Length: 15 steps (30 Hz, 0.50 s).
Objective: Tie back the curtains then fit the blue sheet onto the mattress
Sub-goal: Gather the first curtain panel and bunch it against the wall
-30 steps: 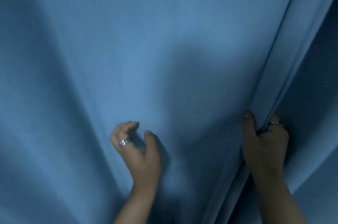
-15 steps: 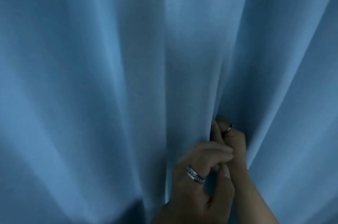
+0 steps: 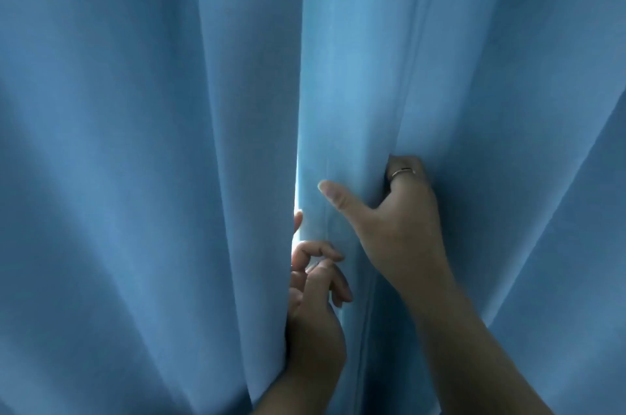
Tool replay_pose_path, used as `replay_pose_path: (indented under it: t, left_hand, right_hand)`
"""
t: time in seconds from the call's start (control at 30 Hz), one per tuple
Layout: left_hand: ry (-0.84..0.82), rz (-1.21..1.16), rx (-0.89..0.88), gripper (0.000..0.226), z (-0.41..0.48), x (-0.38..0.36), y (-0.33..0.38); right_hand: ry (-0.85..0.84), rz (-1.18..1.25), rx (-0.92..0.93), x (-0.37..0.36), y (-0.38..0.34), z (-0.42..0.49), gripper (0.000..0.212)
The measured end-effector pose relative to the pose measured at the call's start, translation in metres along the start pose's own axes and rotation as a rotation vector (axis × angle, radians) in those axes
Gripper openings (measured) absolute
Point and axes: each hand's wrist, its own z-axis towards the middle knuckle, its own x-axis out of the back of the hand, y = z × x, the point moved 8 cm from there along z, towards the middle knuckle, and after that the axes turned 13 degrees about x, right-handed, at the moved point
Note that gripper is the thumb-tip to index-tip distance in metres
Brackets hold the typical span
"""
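Note:
Blue curtains fill the whole view. The left curtain [image 3: 152, 177] and the right curtain [image 3: 352, 102] meet at a narrow slit of daylight [image 3: 297, 191]. My right hand [image 3: 396, 221], a ring on one finger, grips a vertical fold of the right curtain, thumb stretched across the front of the cloth. My left hand [image 3: 316, 299] is lower, at the slit, with its fingers curled. One fingertip pokes up behind the left curtain's edge, which hides part of the hand. Whether the left hand holds cloth does not show. No sheet or mattress is in view.
My hands have moved apart. The right hand rose and now clutches a fold of the right curtain. The left hand dropped to the curtains' edges, where a slit of light has opened.

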Motion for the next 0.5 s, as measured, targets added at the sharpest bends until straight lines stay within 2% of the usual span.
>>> replay_pose_path:
  t: [0.07, 0.13, 0.23, 0.3, 0.33, 0.37, 0.47, 0.5]
  left_hand:
    - [0.080, -0.062, -0.082, 0.058, 0.002, 0.024, 0.017]
    - [0.142, -0.077, -0.203, 0.054, -0.003, 0.030, 0.036]
    - [0.365, -0.127, -0.312, 0.059, 0.013, 0.067, 0.062]
    - [0.469, -0.143, -0.336, 0.053, 0.026, 0.085, 0.070]
    - [0.456, -0.114, -0.343, 0.047, 0.031, 0.084, 0.072]
    - [0.375, -0.029, -0.349, 0.043, 0.036, 0.073, 0.072]
    - [0.021, 0.361, -0.472, 0.053, 0.039, 0.019, 0.068]
    - [-0.080, 0.407, -0.481, 0.057, 0.038, -0.001, 0.067]
  right_hand:
    - [0.110, -0.058, 0.037, -0.001, -0.001, 0.002, 0.031]
    - [0.183, -0.087, 0.041, 0.004, 0.007, 0.002, 0.029]
    - [0.237, 0.043, -0.026, 0.012, 0.025, -0.001, 0.008]
    - [0.272, 0.103, -0.072, 0.015, 0.033, -0.004, 0.016]
    - [0.279, 0.104, -0.077, 0.016, 0.034, -0.004, 0.017]
    - [0.279, 0.109, -0.079, 0.016, 0.034, -0.003, 0.018]
    - [0.232, 0.082, -0.075, 0.008, 0.033, -0.003, 0.022]
    - [0.213, 0.070, -0.083, 0.004, 0.033, -0.005, 0.024]
